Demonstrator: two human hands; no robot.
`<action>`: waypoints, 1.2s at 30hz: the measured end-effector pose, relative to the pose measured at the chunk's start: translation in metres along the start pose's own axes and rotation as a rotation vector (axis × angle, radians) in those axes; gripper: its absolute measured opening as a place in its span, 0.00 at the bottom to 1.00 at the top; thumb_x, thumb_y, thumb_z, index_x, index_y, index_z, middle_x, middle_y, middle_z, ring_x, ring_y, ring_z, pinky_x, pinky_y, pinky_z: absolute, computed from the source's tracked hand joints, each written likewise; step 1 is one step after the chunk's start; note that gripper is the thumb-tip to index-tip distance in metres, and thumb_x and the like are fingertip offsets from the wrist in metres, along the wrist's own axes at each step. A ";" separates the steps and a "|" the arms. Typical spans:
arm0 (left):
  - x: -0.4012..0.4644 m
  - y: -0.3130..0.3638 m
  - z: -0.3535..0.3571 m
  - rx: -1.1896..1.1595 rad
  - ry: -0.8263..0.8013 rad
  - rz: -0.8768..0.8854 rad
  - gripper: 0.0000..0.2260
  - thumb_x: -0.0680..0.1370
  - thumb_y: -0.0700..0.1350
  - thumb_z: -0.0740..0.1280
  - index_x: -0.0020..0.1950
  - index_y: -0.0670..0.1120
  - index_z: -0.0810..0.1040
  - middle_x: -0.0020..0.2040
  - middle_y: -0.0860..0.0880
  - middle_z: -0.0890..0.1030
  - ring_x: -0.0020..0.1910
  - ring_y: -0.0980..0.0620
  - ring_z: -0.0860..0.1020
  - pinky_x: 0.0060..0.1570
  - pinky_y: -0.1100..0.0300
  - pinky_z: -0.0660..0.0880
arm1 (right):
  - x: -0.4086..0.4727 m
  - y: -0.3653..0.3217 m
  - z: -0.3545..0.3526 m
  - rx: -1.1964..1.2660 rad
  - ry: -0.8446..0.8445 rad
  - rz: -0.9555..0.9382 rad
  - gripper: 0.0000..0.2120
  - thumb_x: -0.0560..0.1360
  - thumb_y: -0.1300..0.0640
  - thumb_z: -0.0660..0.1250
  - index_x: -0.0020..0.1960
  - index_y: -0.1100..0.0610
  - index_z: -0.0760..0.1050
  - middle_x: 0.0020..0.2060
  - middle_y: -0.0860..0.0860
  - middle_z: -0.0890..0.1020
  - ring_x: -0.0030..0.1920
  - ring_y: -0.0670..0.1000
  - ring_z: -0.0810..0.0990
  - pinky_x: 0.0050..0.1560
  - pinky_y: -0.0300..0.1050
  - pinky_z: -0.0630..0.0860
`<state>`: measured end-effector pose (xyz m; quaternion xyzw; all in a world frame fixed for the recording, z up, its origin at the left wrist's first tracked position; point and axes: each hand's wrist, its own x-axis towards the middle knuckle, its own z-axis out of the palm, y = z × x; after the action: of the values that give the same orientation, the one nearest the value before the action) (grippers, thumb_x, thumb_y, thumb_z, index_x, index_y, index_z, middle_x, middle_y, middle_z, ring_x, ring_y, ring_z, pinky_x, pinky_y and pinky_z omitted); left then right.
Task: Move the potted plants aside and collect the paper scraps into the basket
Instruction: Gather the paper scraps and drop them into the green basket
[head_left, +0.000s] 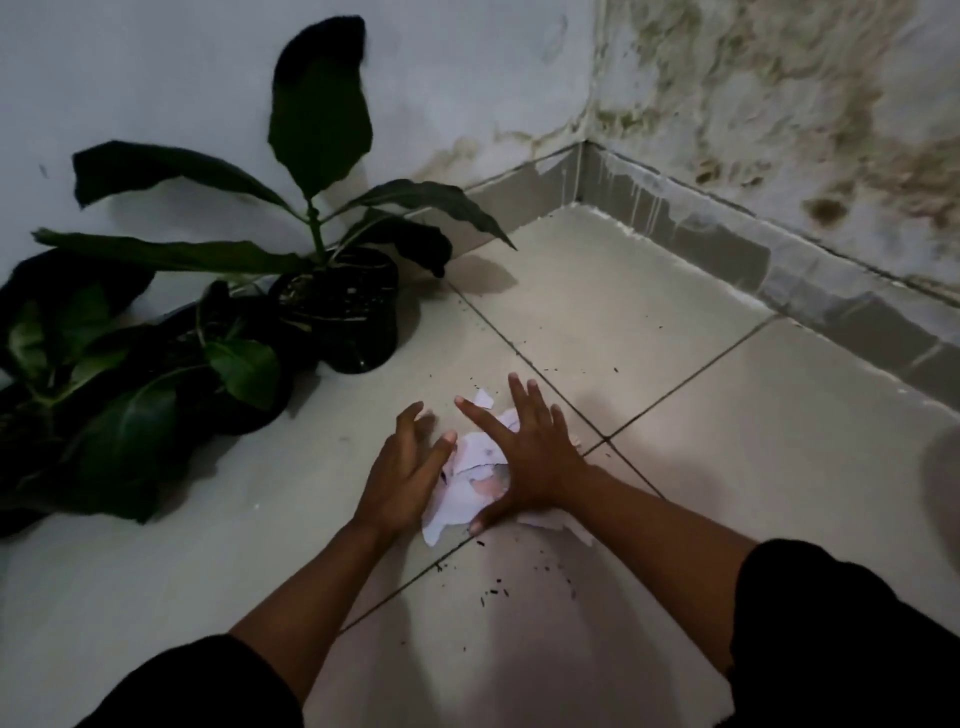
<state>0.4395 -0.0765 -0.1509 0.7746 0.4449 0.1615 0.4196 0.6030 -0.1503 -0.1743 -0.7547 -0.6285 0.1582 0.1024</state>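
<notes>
Two hands work the scraps (467, 483) right of the pots (343, 312): left hand (402, 475) loosely spread beside them, right hand (524, 462) splayed flat on top. Sweeping could scatter bits; no basket shows.

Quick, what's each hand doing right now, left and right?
Left hand: open, fingers loosely curved, at the edge of the paper scraps.
Right hand: open, fingers spread, pressing flat on the scraps.
</notes>
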 end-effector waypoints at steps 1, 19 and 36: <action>0.004 -0.002 0.001 -0.009 -0.010 -0.010 0.27 0.78 0.60 0.56 0.74 0.51 0.57 0.72 0.49 0.69 0.70 0.48 0.69 0.65 0.58 0.64 | 0.009 -0.002 -0.001 -0.017 -0.042 -0.006 0.64 0.51 0.27 0.73 0.73 0.34 0.35 0.75 0.60 0.32 0.74 0.65 0.32 0.69 0.72 0.43; -0.018 -0.006 -0.006 0.678 -0.319 0.128 0.39 0.67 0.70 0.66 0.74 0.59 0.58 0.73 0.52 0.58 0.70 0.46 0.58 0.66 0.46 0.62 | -0.035 0.014 -0.042 0.321 0.202 -0.073 0.11 0.72 0.64 0.63 0.51 0.62 0.82 0.47 0.55 0.85 0.48 0.47 0.81 0.46 0.29 0.68; -0.024 -0.002 -0.007 0.483 -0.298 0.207 0.11 0.74 0.46 0.70 0.55 0.47 0.81 0.52 0.47 0.77 0.51 0.51 0.75 0.48 0.63 0.71 | -0.053 0.022 -0.053 -0.323 -0.390 -0.082 0.40 0.66 0.49 0.76 0.72 0.38 0.61 0.69 0.58 0.64 0.67 0.58 0.68 0.67 0.48 0.67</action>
<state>0.4211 -0.0928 -0.1454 0.9084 0.3225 -0.0225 0.2651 0.6342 -0.2037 -0.1265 -0.6905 -0.6834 0.1940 -0.1363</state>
